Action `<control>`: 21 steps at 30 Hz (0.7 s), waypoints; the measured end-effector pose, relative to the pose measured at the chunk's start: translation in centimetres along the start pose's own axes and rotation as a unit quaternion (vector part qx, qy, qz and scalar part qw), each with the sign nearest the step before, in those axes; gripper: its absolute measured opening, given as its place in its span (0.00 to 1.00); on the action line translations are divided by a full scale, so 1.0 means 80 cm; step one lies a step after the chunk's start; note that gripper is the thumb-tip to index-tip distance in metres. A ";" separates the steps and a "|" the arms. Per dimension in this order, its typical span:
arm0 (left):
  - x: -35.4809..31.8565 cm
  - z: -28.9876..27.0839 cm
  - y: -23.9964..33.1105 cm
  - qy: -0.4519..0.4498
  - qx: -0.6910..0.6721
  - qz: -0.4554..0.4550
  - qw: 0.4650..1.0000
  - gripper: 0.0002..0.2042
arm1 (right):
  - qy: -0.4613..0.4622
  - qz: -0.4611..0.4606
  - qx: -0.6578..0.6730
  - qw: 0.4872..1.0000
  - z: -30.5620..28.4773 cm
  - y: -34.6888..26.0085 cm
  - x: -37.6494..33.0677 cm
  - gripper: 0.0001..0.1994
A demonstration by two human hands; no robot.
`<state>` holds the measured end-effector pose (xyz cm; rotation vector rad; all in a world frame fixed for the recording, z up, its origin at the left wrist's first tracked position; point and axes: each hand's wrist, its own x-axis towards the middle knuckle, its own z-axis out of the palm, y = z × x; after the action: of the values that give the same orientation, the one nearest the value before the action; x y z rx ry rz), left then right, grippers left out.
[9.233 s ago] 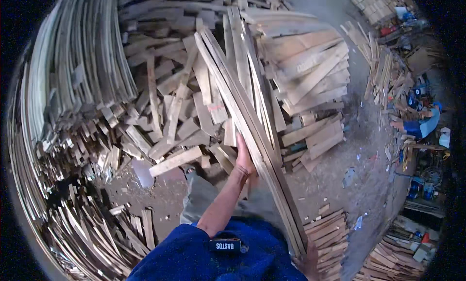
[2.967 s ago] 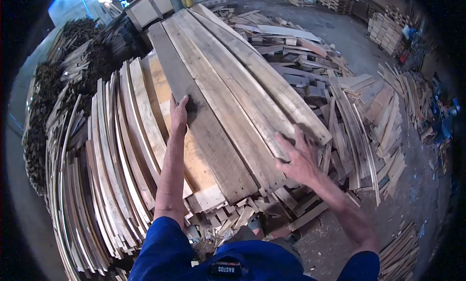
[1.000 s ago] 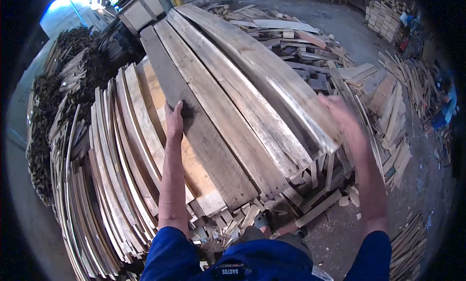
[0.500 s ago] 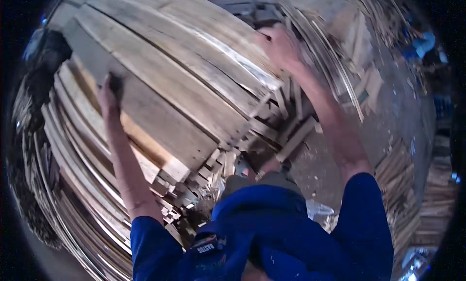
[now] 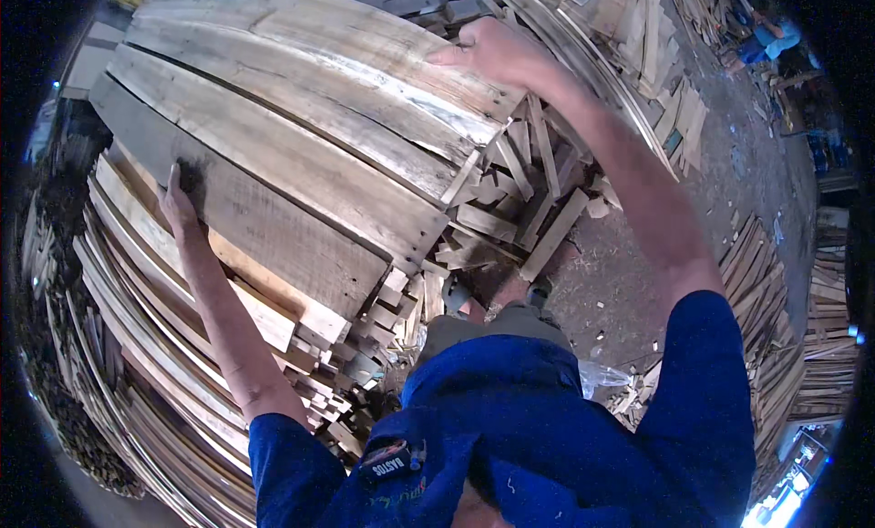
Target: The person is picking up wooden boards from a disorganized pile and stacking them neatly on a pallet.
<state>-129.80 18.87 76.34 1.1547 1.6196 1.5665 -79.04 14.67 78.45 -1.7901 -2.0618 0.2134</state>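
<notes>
A stack of long weathered wooden planks [image 5: 301, 154] slopes up in front of me. My left hand [image 5: 180, 203] grips the left edge of the lowest grey plank [image 5: 264, 227]. My right hand [image 5: 492, 54] rests on the right edge of the top pale plank [image 5: 346, 54], fingers curled over it. Both arms reach out from blue sleeves.
Short offcuts [image 5: 510, 191] lie jumbled under the plank ends, above my shoes [image 5: 497, 296]. Thin curved slats [image 5: 118, 346] are stacked at left. More timber piles [image 5: 775, 282] line the dirt floor at right; a person in blue [image 5: 766, 36] sits far off.
My right hand has risen from the side of the stack onto the top plank's edge. The view tipped downward, and my left hand kept its hold on the grey plank.
</notes>
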 end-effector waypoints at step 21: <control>0.025 -0.028 -0.028 -0.022 -0.186 -0.017 0.982 0.18 | 0.164 0.167 0.542 0.807 0.051 -0.035 -0.109 0.20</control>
<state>-133.06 19.76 74.69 0.9468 1.2407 1.7166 -82.35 6.28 74.10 -1.2531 -0.9524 0.8978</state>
